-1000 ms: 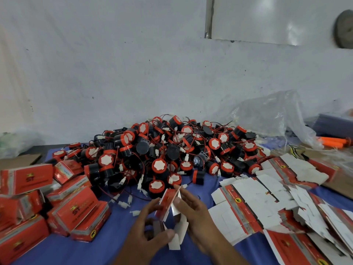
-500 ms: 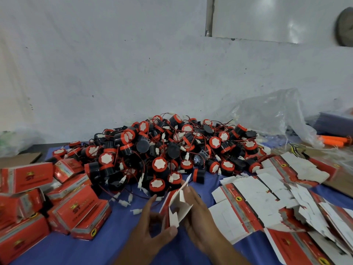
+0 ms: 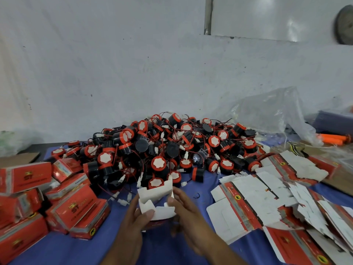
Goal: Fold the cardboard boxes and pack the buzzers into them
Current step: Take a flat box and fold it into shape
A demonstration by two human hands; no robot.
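Low over the blue cloth of the tabletop (image 3: 162, 249), between my two hands, I held a half-formed cardboard box (image 3: 155, 197), its plain white inside facing up and its cut flaps standing at loose angles. My left hand (image 3: 133, 222) gripped it from the near left, thumb curled over a notched white flap and fingers tucked beneath the red printed underside. My right hand (image 3: 188, 211), somewhat blurred, pinched the right wall, thumb tip on an inner flap and the longer fingers laid along the outside.

Just beyond the box rose the heap of buzzers (image 3: 172, 148): short black plastic cylinders with orange-red collars and pale scalloped faces, tangled in thin red and black wires ending in small white connectors. Some connectors lay loose on the cloth near my left hand.

At my left sat the finished boxes (image 3: 74, 209), glossy red rectangular cartons with grey bands and yellow print, piled unevenly and leaning on one another. At my right sprawled the flat box blanks (image 3: 267, 197), thin card sheets overlapping, mostly white side up with red printed strips showing at the edges.

Behind them slumped a crumpled clear plastic bag (image 3: 271, 109), and beside it lay an orange-handled tool (image 3: 332, 139). A rough, scuffed white wall (image 3: 114, 73) closed off the back.
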